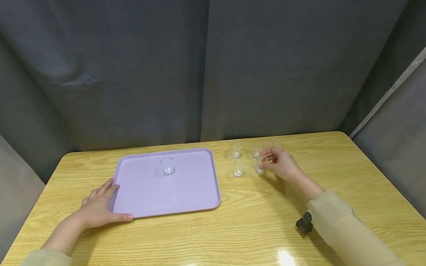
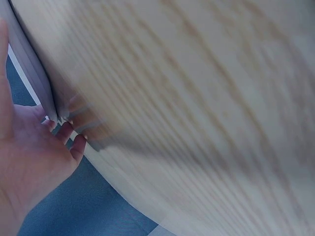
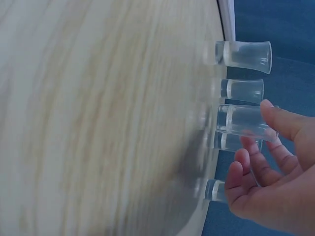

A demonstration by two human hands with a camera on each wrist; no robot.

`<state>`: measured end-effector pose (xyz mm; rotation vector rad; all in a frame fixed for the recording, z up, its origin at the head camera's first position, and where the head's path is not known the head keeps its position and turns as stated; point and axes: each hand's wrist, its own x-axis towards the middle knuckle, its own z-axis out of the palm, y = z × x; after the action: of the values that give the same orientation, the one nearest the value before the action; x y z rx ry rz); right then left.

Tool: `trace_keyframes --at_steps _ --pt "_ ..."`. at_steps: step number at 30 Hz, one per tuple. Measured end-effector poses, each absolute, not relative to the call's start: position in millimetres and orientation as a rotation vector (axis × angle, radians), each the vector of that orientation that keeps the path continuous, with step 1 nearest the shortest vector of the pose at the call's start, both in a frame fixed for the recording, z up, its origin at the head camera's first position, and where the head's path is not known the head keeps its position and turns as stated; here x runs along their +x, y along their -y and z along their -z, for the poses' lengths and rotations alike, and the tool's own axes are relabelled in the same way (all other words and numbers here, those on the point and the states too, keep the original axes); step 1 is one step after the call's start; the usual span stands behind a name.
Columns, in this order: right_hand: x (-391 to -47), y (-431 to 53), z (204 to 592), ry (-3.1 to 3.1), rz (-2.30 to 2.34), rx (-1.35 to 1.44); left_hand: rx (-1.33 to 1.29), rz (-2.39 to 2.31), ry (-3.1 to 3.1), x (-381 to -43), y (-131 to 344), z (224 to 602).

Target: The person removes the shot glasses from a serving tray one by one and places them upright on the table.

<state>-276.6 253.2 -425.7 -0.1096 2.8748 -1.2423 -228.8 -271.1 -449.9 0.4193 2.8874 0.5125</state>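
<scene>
My right hand [image 1: 283,166] pinches a small clear shot glass [image 3: 241,119] near its rim, thumb on one side and fingertips on the other. That glass stands upright; I cannot tell whether its base has left the table. Several matching shot glasses [image 1: 238,169] are grouped about it. To the left lies a flat lilac tray [image 1: 156,197], with one clear shot glass [image 1: 168,168] upright on its far half. My left hand [image 1: 97,209] rests spread against the tray's left side, its thumb at the near left corner. In the left wrist view, the fingertips [image 2: 78,145] touch near the tray's edge.
The wooden table [image 1: 214,244] carries the tray and the glasses towards its far edge. Dark grey curtains [image 1: 136,70] hang right behind that edge, and paler panels [image 1: 424,118] stand at both sides. A small black object [image 1: 304,223] sits at my right cuff.
</scene>
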Motion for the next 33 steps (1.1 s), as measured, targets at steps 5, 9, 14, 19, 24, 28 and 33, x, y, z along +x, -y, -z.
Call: trace_keyframes --at_steps 5,9,14,19,24,28,33 --pt "-276 -255 431 -2.846 1.249 -0.088 0.412 -0.516 -2.881 -228 271 449" --pt "-276 -254 433 -2.839 1.263 -0.085 0.41 -0.518 -2.88 -228 270 447" --pt "-274 -255 431 -2.826 1.245 -0.085 0.407 -0.515 -2.881 -228 270 448" --pt "-267 -258 422 -2.83 1.224 -0.102 0.409 -0.513 -2.881 -228 270 448" --pt "-260 -258 410 -2.842 1.252 -0.117 0.41 -0.516 -2.879 -227 270 447" --pt "-255 -258 402 -2.849 1.276 -0.128 0.413 -0.522 -2.882 -227 270 448" --pt "-248 -255 392 -2.853 1.281 -0.158 0.413 -0.53 -2.906 -228 270 450"
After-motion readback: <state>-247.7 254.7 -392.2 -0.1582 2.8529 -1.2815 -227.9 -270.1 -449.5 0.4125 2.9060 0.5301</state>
